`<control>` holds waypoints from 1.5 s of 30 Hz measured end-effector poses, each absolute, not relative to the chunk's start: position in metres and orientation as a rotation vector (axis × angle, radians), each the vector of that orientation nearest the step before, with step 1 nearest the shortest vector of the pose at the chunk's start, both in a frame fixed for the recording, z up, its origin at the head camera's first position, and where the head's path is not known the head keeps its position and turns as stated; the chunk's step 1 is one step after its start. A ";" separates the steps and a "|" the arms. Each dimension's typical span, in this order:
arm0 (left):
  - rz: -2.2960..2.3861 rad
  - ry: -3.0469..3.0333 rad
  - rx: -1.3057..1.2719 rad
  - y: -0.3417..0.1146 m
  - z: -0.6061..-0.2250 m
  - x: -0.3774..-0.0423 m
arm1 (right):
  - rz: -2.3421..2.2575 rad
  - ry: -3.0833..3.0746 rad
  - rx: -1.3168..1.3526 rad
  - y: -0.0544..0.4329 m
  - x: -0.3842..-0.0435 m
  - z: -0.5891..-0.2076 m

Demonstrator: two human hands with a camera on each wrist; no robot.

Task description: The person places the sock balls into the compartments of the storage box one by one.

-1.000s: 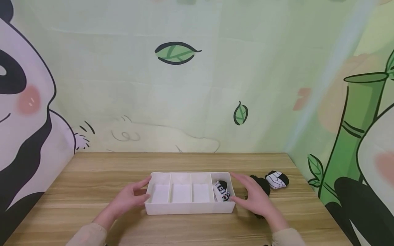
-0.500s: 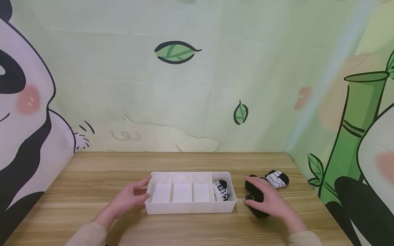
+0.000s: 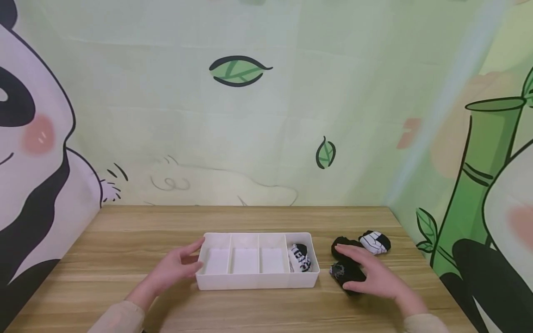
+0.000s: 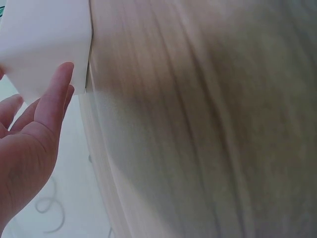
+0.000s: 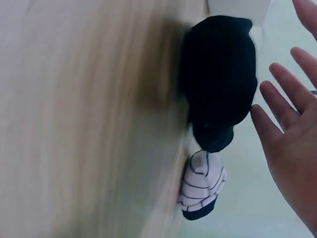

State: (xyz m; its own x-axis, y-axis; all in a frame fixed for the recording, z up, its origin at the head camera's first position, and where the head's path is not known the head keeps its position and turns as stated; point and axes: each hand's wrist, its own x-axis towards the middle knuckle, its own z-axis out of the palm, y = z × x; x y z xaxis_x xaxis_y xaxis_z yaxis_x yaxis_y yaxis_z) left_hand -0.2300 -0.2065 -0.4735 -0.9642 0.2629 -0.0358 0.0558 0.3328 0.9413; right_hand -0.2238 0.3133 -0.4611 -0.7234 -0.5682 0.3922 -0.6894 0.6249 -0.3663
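A white box [image 3: 256, 282] with several compartments in a row stands on the table. My left hand [image 3: 172, 272] is at the box's left end; in the left wrist view its straight fingers [image 4: 55, 96] lie against the wall. Inside the rightmost compartment lies a balled black-and-white patterned sock [image 3: 300, 259]. My right hand [image 3: 374, 276], fingers spread, hovers at two black balled socks [image 3: 346, 272] right of the box and grips neither. The right wrist view has a black sock [image 5: 218, 69] just beyond the fingertips. Behind them sits a white sock with black lines [image 3: 374, 243].
The wooden table [image 3: 250, 219] reaches back to a printed cloth backdrop [image 3: 266, 115] with pandas, leaves and bamboo. Backdrop panels slant in at both sides of the table.
My right hand has left the box's right end and moved right to the black socks, with its fingers now spread wider. The left hand and the box stay where they were.
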 end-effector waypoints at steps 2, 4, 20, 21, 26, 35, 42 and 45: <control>1.688 2.415 0.285 -0.206 -0.473 -0.230 | 0.735 -2.638 1.021 0.315 -0.223 -0.463; 1.684 2.422 0.269 -0.206 -0.474 -0.230 | 0.736 -2.664 1.011 0.317 -0.223 -0.463; 1.689 2.417 0.282 -0.207 -0.474 -0.230 | 0.701 -2.815 1.038 0.324 -0.222 -0.467; 1.694 2.411 0.289 -0.207 -0.473 -0.229 | 0.688 -2.809 1.043 0.325 -0.222 -0.468; 1.692 2.408 0.285 -0.207 -0.474 -0.230 | 0.657 -2.784 1.059 0.327 -0.222 -0.470; 1.697 2.397 0.280 -0.207 -0.474 -0.231 | 0.658 -2.805 1.037 0.330 -0.218 -0.471; 1.683 2.406 0.276 -0.207 -0.474 -0.230 | 0.619 -2.788 1.027 0.331 -0.218 -0.473; 1.678 2.414 0.262 -0.207 -0.474 -0.231 | 0.604 -2.763 1.038 0.330 -0.218 -0.474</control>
State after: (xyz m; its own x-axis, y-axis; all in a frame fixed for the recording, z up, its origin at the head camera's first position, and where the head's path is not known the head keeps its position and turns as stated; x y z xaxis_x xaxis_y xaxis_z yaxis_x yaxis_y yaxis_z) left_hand -0.2307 -0.2071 -0.4741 -0.9664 0.2513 -0.0543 0.0366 0.3434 0.9385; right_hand -0.2181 0.3301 -0.4744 -0.7552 -0.6037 0.2553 -0.6552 0.6833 -0.3221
